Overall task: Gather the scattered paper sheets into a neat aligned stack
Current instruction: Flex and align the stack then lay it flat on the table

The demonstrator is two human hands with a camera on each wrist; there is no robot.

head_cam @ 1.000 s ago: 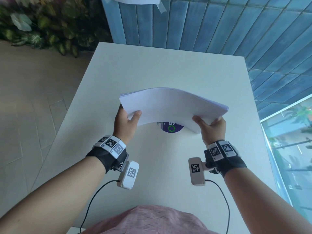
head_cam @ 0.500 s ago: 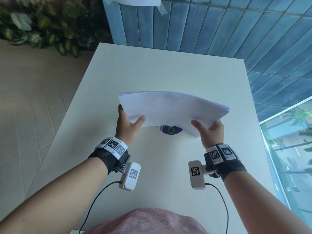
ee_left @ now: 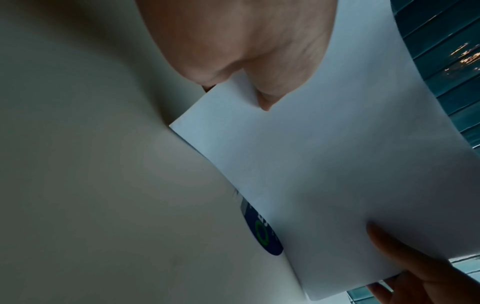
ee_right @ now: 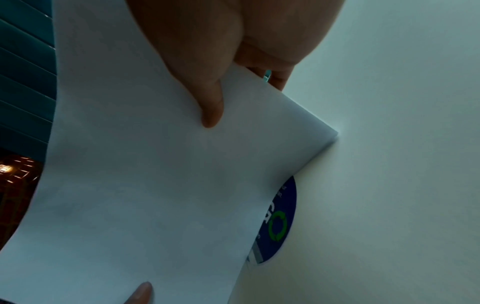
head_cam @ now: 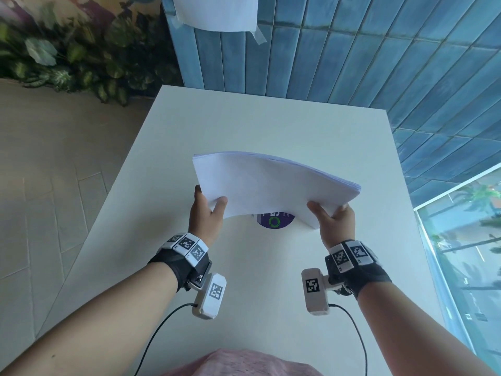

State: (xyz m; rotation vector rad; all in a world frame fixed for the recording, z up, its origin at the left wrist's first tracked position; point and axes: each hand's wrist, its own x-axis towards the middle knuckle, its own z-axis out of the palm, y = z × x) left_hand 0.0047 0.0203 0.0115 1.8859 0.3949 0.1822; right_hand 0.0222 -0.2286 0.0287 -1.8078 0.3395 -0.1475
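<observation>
The white stack (head_cam: pixel 273 185), bowed upward with edges nearly flush, is held above the tabletop's (head_cam: pixel 244 123) middle, partly covering a round sticker (head_cam: pixel 275 221). The left hand (head_cam: pixel 204 215) and right hand (head_cam: pixel 334 222) pinch its near corners.

white paper stack (head_cam: pixel 273 183), dark-blue green-ringed sticker (head_cam: pixel 275 221)

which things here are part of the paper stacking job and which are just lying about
Part of the job:
- paper stack, bowed, held over the table
- left hand, gripping its near left corner
- right hand, gripping its near right corner
- white table

Just lying about:
- round blue sticker with a green arrow ring, on the table under the stack
- sheet taped to the blue wall
- leafy plants
</observation>
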